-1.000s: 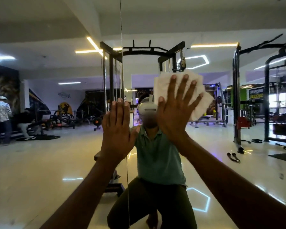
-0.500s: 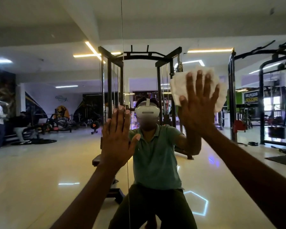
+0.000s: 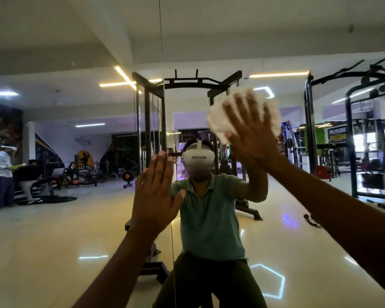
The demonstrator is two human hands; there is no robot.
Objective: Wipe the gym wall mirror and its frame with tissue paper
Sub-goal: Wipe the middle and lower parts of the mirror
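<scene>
The wall mirror (image 3: 65, 230) fills the whole view and reflects the gym and me crouching. A thin vertical seam (image 3: 161, 63) between two mirror panels runs down the middle. My right hand (image 3: 249, 132) presses a white wad of tissue paper (image 3: 218, 123) flat against the glass, upper right of centre, fingers spread over it. My left hand (image 3: 156, 192) lies flat on the glass at the seam, fingers together, holding nothing. No frame edge of the mirror is in view.
Only reflections show: a black cable machine (image 3: 187, 85), racks (image 3: 365, 130) on the right, weight benches and a person in a light shirt (image 3: 2, 172) at the far left, and a glossy floor.
My right hand with the tissue slid right across the glass, then came back a little to the left, its edge blurred by motion. The left hand has stayed in place on the seam.
</scene>
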